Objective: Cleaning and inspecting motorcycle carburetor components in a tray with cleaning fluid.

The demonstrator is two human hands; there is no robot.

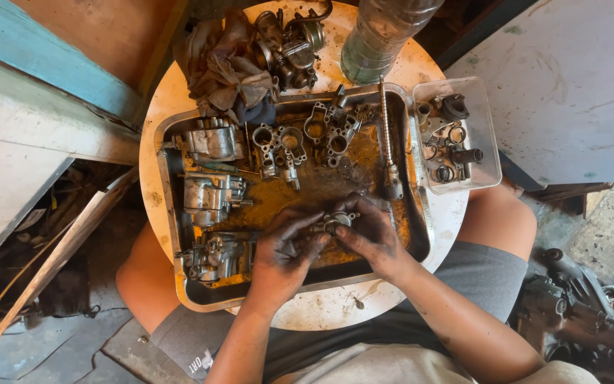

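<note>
Head view showed both greasy hands, left hand (282, 252) and right hand (371, 233), pinching a small metal part (332, 222) over the tray (179, 281), several stripped carburetor bodies (211, 195) already laid out beside it.

Tray (172, 192) on table (421, 64)

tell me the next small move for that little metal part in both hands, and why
Probably keep both hands low over the tray: the left hand and right hand pinch the small metal part between greasy fingers, so if it slips it lands in the tray.
</note>
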